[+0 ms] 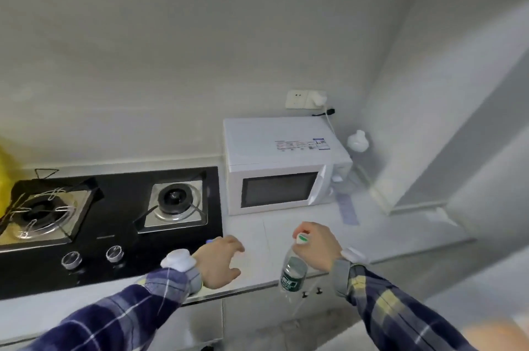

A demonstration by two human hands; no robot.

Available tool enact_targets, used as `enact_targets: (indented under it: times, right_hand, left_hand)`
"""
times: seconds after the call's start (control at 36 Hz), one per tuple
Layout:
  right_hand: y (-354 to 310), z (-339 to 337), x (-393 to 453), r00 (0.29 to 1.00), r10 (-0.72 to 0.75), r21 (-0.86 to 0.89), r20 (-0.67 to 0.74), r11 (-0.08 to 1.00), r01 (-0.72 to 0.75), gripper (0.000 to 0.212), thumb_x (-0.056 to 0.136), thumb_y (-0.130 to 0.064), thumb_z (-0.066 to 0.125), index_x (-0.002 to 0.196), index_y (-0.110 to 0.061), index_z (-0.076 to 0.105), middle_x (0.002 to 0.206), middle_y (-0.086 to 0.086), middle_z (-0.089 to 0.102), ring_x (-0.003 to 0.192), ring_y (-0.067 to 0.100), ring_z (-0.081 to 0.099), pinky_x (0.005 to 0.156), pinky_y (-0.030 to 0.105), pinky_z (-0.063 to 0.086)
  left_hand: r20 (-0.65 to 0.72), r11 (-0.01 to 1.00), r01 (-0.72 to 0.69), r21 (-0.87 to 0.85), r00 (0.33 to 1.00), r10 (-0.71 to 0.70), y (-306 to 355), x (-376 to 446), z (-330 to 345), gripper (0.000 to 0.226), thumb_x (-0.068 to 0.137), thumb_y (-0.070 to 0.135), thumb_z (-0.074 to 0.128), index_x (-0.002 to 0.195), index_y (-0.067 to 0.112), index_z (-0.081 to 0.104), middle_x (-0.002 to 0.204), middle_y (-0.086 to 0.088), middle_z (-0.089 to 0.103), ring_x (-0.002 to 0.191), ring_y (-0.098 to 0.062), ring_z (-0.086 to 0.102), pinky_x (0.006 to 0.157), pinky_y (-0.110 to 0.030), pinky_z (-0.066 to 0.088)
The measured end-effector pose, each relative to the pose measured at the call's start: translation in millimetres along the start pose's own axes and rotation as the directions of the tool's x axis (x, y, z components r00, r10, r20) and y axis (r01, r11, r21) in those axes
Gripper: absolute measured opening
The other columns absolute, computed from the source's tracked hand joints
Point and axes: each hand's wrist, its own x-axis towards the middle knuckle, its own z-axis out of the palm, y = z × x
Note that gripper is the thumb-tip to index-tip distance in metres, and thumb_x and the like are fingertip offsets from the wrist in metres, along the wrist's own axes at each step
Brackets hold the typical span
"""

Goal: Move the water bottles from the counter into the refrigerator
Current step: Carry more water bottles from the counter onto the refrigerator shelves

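My right hand (317, 247) grips a clear water bottle (293, 270) by its neck, just under the white and green cap. The bottle has a dark green label and hangs over the front edge of the white counter (257, 236). My left hand (220, 260) hovers low over the counter beside the stove, fingers spread and loosely curved, holding nothing. A small blue object (209, 241) peeks out behind its knuckles; I cannot tell what it is. Another clear bottle (347, 180) seems to stand right of the microwave, blurred.
A white microwave (280, 167) stands at the back of the counter, with a wall socket above it. A black two-burner gas stove (114, 207) fills the left. A tall pale panel (446, 110) rises on the right. Cabinet doors with small knobs sit under the counter.
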Motion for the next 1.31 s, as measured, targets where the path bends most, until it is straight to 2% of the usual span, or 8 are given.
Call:
enact_targets:
  times: [0.17, 0.28, 0.5, 0.61, 0.83, 1.0, 1.14, 1.31]
  right_hand:
    - [44.2, -43.4, -59.1, 0.969, 0.168, 0.074, -0.181, 0.985, -0.157, 0.025, 0.078, -0.025, 0.069, 0.103, -0.029, 0.070, 0.107, -0.012, 0.066, 0.097, 0.008, 0.059, 0.080, 0.020, 0.041]
    - [58.3, -63.4, -88.2, 0.902, 0.300, 0.137, -0.312, 0.953, -0.270, 0.026, 0.078, -0.022, 0.065, 0.101, -0.034, 0.071, 0.109, -0.016, 0.068, 0.093, 0.004, 0.059, 0.067, 0.010, 0.037]
    - [98.2, -97.6, -178.1, 0.656, 0.536, 0.244, -0.532, 0.839, -0.487, 0.029, 0.081, -0.016, 0.063, 0.106, -0.023, 0.076, 0.111, -0.002, 0.074, 0.102, 0.022, 0.068, 0.085, 0.034, 0.055]
    - [114.5, -100.1, -219.2, 0.629, 0.564, 0.325, -0.535, 0.825, -0.463, 0.031, 0.083, -0.024, 0.067, 0.114, -0.027, 0.070, 0.118, -0.004, 0.070, 0.098, 0.015, 0.064, 0.083, 0.027, 0.049]
    - [118.1, -95.2, -303.5, 0.273, 0.702, 0.518, -0.657, 0.684, -0.513, 0.029, 0.080, -0.024, 0.068, 0.108, -0.033, 0.065, 0.108, -0.006, 0.069, 0.090, 0.017, 0.064, 0.075, 0.026, 0.048]
    - [116.4, -86.4, -341.5, 0.030, 0.657, 0.555, -0.753, 0.659, -0.508, 0.022, 0.079, -0.028, 0.075, 0.096, -0.032, 0.062, 0.098, -0.010, 0.065, 0.085, 0.016, 0.060, 0.072, 0.032, 0.047]
    - [108.5, -85.4, -366.6, -0.160, 0.515, 0.513, -0.842, 0.673, -0.532, 0.018, 0.083, -0.018, 0.069, 0.093, -0.025, 0.056, 0.097, -0.007, 0.057, 0.085, 0.018, 0.055, 0.073, 0.044, 0.051]
    - [102.0, -91.9, -387.3, -0.297, 0.449, 0.535, -0.843, 0.632, -0.561, 0.019, 0.087, -0.005, 0.065, 0.103, -0.015, 0.059, 0.103, -0.003, 0.051, 0.081, 0.017, 0.050, 0.065, 0.027, 0.030]
  left_hand:
    - [0.055, 0.957, -0.270, 0.105, 0.963, 0.265, 86.3, 49.5, -3.8, 0.056, 0.095, 0.043, 0.057, 0.149, 0.032, 0.045, 0.157, 0.014, 0.036, 0.139, -0.014, 0.043, 0.114, -0.032, 0.039]
    - [0.097, 0.906, -0.395, 0.152, 0.918, 0.384, 134.3, 69.1, -10.8, 0.056, 0.095, 0.043, 0.057, 0.149, 0.030, 0.045, 0.157, 0.012, 0.037, 0.138, -0.013, 0.043, 0.113, -0.029, 0.038]
    - [0.217, 0.687, -0.706, 0.173, 0.707, 0.673, 246.3, 98.8, -13.4, 0.055, 0.095, 0.043, 0.058, 0.148, 0.032, 0.046, 0.155, 0.015, 0.038, 0.139, -0.011, 0.042, 0.112, -0.029, 0.038]
    - [0.242, 0.562, -0.806, 0.185, 0.592, 0.769, 279.5, 104.6, -16.2, 0.054, 0.095, 0.042, 0.060, 0.147, 0.032, 0.047, 0.156, 0.013, 0.037, 0.141, -0.011, 0.041, 0.114, -0.026, 0.036]
    - [0.274, 0.154, -0.979, 0.133, 0.186, 0.944, 355.8, 84.1, -15.1, 0.043, 0.096, 0.039, 0.061, 0.138, 0.034, 0.056, 0.154, 0.014, 0.041, 0.142, -0.008, 0.039, 0.118, -0.025, 0.031]
    - [0.296, -0.089, -0.979, 0.181, -0.032, 0.955, 401.4, 67.9, -21.8, 0.039, 0.093, 0.034, 0.063, 0.132, 0.031, 0.062, 0.151, 0.009, 0.048, 0.139, -0.015, 0.045, 0.117, -0.032, 0.033]
    - [0.339, -0.216, -0.927, 0.307, -0.106, 0.935, 432.0, 66.0, -24.5, 0.039, 0.093, 0.037, 0.060, 0.132, 0.032, 0.061, 0.148, 0.009, 0.050, 0.136, -0.018, 0.045, 0.116, -0.037, 0.031]
    - [0.412, -0.266, -0.869, 0.417, -0.079, 0.907, 455.0, 66.1, -20.8, 0.041, 0.093, 0.035, 0.057, 0.134, 0.032, 0.058, 0.146, 0.009, 0.051, 0.134, -0.018, 0.045, 0.117, -0.033, 0.027]
